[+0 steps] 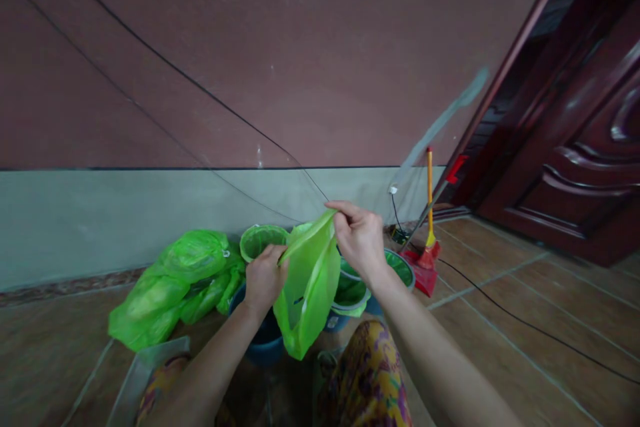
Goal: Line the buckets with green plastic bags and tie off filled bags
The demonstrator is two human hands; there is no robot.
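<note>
A thin green plastic bag [311,300] hangs spread between my two hands, its mouth partly open. My left hand [266,280] pinches one side of its rim, and my right hand [361,237] grips the other side a little higher. Below the bag and partly hidden by it stands a dark blue bucket [265,347]. Just right of it, a bin lined with a green bag [350,293] shows its open top, with another lined bin [400,270] behind my right forearm. Beyond my left hand is one more lined bin [261,238].
Several full green bags [175,280] lie on the tiled floor at left. A red dustpan [425,277] and a yellow-handled broom [430,200] stand at right, with a black cable [520,307] across the tiles. A dark red door [575,167] stands beyond. A clear plastic container [135,373] sits lower left.
</note>
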